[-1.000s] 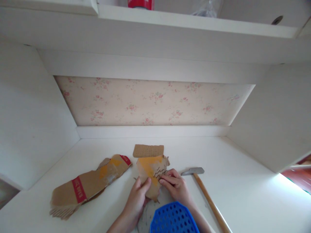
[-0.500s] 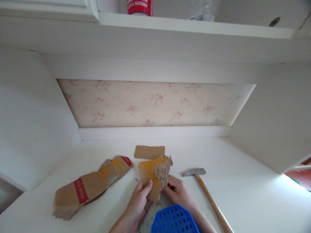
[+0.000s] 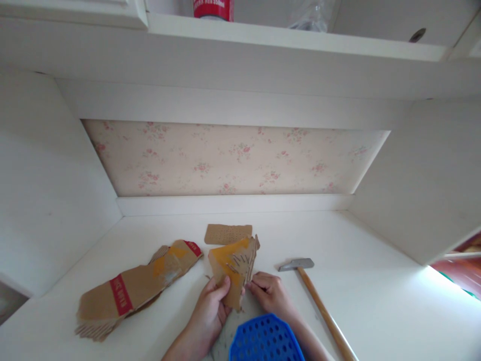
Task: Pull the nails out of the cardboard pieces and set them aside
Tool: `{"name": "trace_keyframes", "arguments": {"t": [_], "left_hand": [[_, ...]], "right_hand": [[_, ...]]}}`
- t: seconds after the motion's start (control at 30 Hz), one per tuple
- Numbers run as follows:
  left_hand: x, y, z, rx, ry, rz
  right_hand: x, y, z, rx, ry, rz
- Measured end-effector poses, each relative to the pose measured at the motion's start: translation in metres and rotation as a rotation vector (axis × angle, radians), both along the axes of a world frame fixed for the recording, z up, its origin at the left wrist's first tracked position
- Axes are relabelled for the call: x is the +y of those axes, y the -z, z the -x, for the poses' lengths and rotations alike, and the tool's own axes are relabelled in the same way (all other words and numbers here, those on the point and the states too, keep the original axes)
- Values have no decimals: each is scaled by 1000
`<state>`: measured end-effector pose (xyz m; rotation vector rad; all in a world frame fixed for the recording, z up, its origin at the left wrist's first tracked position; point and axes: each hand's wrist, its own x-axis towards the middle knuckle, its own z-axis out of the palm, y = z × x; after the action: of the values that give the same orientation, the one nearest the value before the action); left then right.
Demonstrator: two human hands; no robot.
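Note:
A torn piece of cardboard (image 3: 233, 260) with yellow tape and several slits near its ragged right edge is tilted up over the white surface. My left hand (image 3: 210, 308) grips its lower left side, thumb on the front face. Against that ragged edge, my right hand (image 3: 268, 293) has its fingers pinched together; whatever they hold is too small or hidden to make out. Below the hands sits a blue perforated plastic basket (image 3: 266, 338), cut off by the bottom of the view.
A hammer (image 3: 319, 301) with a wooden handle lies on the right. To the left is a long folded cardboard strip (image 3: 143, 286) with red bands. Behind the hands lies a small dotted cardboard rectangle (image 3: 228, 233). Overhead, a shelf (image 3: 285, 42) holds a red can (image 3: 213, 9).
My right hand has drawn slightly down and away from the cardboard's ragged edge. The whole view has shifted a little, so everything sits slightly further left.

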<state>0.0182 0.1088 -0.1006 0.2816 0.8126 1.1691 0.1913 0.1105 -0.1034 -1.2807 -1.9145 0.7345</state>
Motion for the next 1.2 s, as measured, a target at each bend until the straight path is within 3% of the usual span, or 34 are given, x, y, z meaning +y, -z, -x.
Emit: {"name": "trace_keyframes", "arguments": {"t": [0.13, 0.33, 0.6, 0.8, 1.03, 1.2], "left_hand": [[3, -5, 9, -3, -69, 2], [1, -3, 6, 113, -10, -26], [-1, -1, 3, 142, -19, -23], [-1, 7, 2, 150, 15, -62], [-4, 11, 4, 273, 122, -270], [-6, 3, 4, 305, 184, -296]], "right_hand": [[1, 5, -2, -87, 149, -21], [-1, 5, -2, -227, 370, 17], [-1, 6, -1, -205, 389, 43], [-2, 0, -6, 86, 455, -2], [-4, -6, -2, 268, 297, -34], [-2, -2, 0, 284, 285, -51]]}}
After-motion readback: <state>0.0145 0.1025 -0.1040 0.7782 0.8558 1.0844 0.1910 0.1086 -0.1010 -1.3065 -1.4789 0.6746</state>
